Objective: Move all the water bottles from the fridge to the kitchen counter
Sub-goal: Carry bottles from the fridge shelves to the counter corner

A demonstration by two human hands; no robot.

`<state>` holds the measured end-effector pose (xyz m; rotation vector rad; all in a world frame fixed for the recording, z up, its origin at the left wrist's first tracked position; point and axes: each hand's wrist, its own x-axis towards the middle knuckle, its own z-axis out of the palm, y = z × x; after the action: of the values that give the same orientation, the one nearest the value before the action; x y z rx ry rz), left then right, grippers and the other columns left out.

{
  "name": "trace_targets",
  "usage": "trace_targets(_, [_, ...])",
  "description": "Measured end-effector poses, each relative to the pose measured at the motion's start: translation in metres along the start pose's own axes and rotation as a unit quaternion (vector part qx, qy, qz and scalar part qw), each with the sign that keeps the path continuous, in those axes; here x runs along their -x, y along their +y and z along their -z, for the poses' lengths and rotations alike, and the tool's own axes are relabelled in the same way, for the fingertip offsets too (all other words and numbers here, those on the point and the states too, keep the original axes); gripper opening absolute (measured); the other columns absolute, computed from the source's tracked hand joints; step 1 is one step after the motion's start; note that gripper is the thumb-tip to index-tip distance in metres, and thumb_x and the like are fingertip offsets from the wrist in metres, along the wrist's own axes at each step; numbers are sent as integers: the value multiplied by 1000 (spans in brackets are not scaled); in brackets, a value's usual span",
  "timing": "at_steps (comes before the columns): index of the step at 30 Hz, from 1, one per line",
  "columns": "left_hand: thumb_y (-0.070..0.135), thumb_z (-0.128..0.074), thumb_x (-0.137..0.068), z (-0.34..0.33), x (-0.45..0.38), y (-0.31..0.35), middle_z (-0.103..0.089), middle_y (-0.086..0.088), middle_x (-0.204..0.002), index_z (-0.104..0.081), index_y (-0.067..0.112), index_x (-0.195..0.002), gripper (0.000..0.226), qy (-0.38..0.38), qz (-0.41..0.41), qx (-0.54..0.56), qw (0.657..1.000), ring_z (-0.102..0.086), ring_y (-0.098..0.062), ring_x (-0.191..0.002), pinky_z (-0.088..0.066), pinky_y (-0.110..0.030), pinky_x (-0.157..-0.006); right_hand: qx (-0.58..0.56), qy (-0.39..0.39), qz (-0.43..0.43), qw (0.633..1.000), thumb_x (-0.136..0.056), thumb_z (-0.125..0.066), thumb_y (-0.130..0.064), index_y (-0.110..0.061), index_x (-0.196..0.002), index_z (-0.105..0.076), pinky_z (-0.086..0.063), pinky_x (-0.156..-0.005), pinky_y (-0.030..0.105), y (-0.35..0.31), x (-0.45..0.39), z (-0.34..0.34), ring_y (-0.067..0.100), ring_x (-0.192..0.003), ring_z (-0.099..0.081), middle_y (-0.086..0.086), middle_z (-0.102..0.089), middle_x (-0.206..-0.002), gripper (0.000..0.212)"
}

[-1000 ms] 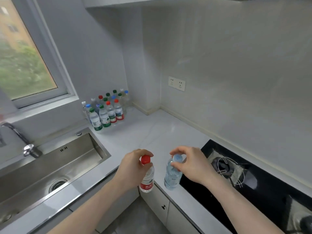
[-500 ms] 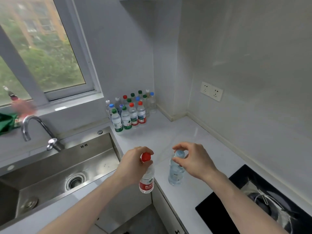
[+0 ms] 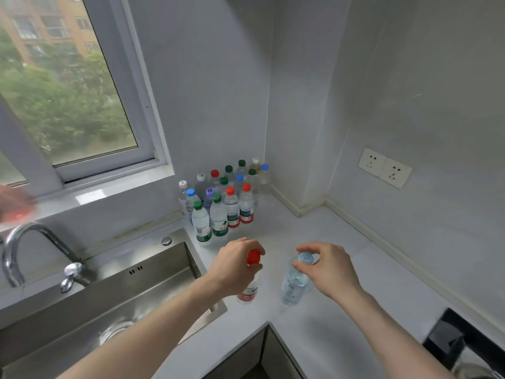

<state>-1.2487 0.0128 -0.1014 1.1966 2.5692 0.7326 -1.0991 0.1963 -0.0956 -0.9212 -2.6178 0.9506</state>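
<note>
At your far left a curved chrome faucet (image 3: 16,253) arches over the stainless sink (image 3: 114,291), set beneath a window (image 3: 68,86) that looks out on trees and an orange building. The pale stone tabletop (image 3: 322,332) wraps round the corner, and against the back wall stands a cluster of bottles (image 3: 224,198) with green, red, blue and white caps; their labels are green or red and white, but the print is too small to read. Your left hand (image 3: 235,266) comes in from below, fingers curled round the neck of a red-capped bottle (image 3: 250,283) with a red label, just past the sink's corner. Just beside it, your right hand (image 3: 328,266) pinches the pale blue cap of a clear bottle (image 3: 293,285) from above with thumb and fingertips. Both bottles are upright at the tabletop, near the cluster; whether their bases touch it, you cannot tell. On the right wall sits a double socket (image 3: 384,168), and a black hob (image 3: 464,340) fills the lower right corner.
</note>
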Motion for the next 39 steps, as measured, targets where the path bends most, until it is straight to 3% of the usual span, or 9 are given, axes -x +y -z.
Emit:
trace_targets(7, [29, -75, -90, 8, -61, -31, -66, 9, -120, -68, 28, -119, 29, -8, -27, -22, 999, -59, -18, -111, -44, -27, -89, -6, 21, -45, 999, -81, -83, -40, -37, -107, -77, -46, -80, 22, -4, -51, -19, 9, -94, -67, -16, -74, -108, 27])
trace_targets(17, [26, -73, -91, -10, -147, -36, -66, 6, -121, -67, 27, -119, 28, -30, -14, -21, 999, -61, -19, -111, -49, -32, -94, 10, 9, -46, 999, -82, -83, -37, -34, -104, -77, -41, -79, 19, 13, -137, -19, 7, -91, -58, -13, -73, -109, 24])
trace_targets(21, [20, -72, -92, -19, -184, -32, -67, 4, -118, -67, 23, -116, 25, -47, -25, -41, 998, -61, -21, -108, -48, -30, -89, 5, -4, -47, 999, -83, -84, -32, -31, -105, -76, -45, -81, 21, 22, -169, -21, 13, -97, -64, -9, -72, -109, 23])
trace_targets(35, [10, -66, -92, -33, -311, -43, -65, -2, -111, -61, 19, -112, 23, -99, -27, -152, 983, -64, -27, -95, -58, -43, -79, 6, -22, -61, 998, -85, -82, -27, -26, -105, -75, -49, -81, 26, 29, -257, -31, 20, -98, -64, -8, -60, -96, 21])
trace_targets(39, [9, -63, -91, -32, -334, -49, -65, -1, -109, -60, 20, -111, 23, -97, -29, -174, 980, -62, -28, -91, -49, -36, -69, 4, -19, -63, 998, -84, -82, -25, -25, -102, -76, -48, -79, 25, 31, -277, -35, 19, -93, -62, -7, -64, -94, 19])
